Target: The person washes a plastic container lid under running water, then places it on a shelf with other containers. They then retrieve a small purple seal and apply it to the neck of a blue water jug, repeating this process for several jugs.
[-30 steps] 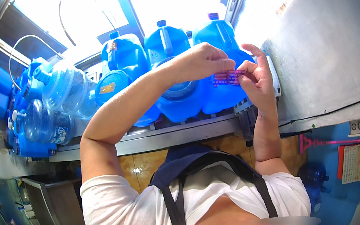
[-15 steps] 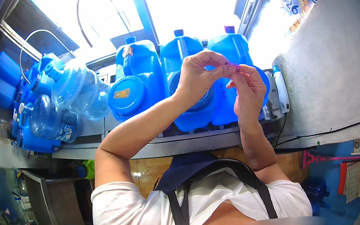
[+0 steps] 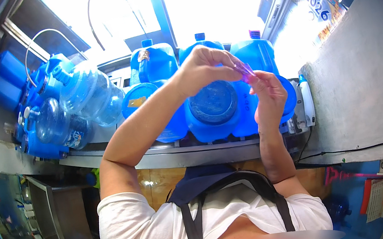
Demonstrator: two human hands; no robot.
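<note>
A small piece of thin purple see-through plastic film (image 3: 244, 70) is stretched between my two hands, above the blue water jugs. My left hand (image 3: 202, 72) pinches its upper left end between thumb and fingers. At its lower right end, the fingertips of my right hand (image 3: 269, 91) are closed on it. Behind my hands stand a left blue jug (image 3: 165, 66), a middle blue jug (image 3: 209, 106) with a large round lid, and a right blue jug (image 3: 254, 55). The right jug's cap (image 3: 255, 34) has purple film around it; the other two small caps look plain blue.
Clear round water bottles (image 3: 83, 90) lie at the left beside more blue containers (image 3: 6, 81). A metal counter edge (image 3: 172, 157) runs before me. On the right, a white and blue handheld device (image 3: 307, 99) stands by the wall, with a black cord (image 3: 350, 149) below.
My hands have drawn slightly apart, and the purple film now shows as a longer strip between them. The whole view has shifted a little to the right and down.
</note>
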